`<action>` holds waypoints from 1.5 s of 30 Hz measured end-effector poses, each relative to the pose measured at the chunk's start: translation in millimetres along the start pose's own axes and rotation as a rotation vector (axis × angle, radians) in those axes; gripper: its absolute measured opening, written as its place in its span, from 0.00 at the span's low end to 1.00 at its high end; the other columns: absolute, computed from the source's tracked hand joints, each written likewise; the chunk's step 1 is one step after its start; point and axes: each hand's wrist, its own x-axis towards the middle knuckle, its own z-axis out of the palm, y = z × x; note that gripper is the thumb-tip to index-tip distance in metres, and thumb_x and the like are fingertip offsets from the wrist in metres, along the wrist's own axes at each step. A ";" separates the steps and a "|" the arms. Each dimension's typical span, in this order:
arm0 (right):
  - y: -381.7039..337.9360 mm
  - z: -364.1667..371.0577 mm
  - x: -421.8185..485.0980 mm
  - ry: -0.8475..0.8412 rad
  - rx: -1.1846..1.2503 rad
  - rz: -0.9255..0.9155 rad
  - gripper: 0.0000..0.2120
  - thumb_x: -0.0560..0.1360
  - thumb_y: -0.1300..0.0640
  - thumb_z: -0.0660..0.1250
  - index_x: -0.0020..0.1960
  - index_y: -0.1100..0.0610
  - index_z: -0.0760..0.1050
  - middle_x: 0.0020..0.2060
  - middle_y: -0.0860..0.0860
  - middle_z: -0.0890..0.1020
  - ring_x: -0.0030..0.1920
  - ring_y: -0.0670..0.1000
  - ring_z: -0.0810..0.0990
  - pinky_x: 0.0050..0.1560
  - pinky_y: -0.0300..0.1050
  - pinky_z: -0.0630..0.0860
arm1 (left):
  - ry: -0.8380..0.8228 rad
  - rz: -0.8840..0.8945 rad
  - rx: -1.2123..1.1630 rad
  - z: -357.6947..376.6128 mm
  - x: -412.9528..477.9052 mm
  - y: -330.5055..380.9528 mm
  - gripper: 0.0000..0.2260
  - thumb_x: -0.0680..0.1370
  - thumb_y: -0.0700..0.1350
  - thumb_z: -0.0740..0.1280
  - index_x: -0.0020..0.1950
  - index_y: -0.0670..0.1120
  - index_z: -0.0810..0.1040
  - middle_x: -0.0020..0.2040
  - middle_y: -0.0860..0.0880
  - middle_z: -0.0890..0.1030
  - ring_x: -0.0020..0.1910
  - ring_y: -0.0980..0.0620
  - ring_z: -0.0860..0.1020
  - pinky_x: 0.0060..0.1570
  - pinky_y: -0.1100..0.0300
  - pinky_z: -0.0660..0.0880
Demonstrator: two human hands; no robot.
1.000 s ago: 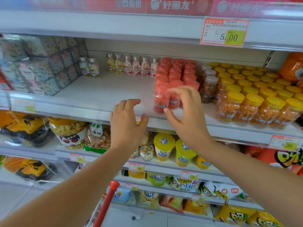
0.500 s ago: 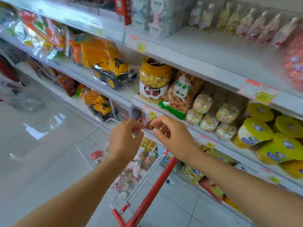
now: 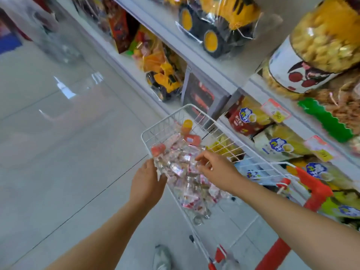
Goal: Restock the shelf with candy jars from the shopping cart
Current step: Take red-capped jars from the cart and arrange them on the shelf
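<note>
Fingers (image 3: 203,157) of right hand (image 3: 218,170) loosely spread, tips on candy jars (image 3: 185,168), pinching nothing I can see. Left hand (image 3: 148,184) at left rim of shopping cart (image 3: 161,121), fingertips buried in pile; I cannot tell whether they grip. Candy jars lie heaped in cart basket, few red-capped jars (image 3: 158,149) toward far end. Cart stands just beside shelf (image 3: 214,61) holding toy truck (image 3: 214,22).
</note>
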 end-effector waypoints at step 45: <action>34.5 124.1 203.0 -0.280 -0.668 -0.704 0.17 0.74 0.58 0.69 0.61 0.57 0.71 0.59 0.56 0.70 0.56 0.57 0.72 0.44 0.48 0.72 | 0.318 -0.115 -0.153 75.0 37.1 -25.8 0.29 0.79 0.58 0.45 0.78 0.54 0.41 0.69 0.51 0.73 0.63 0.52 0.73 0.58 0.54 0.73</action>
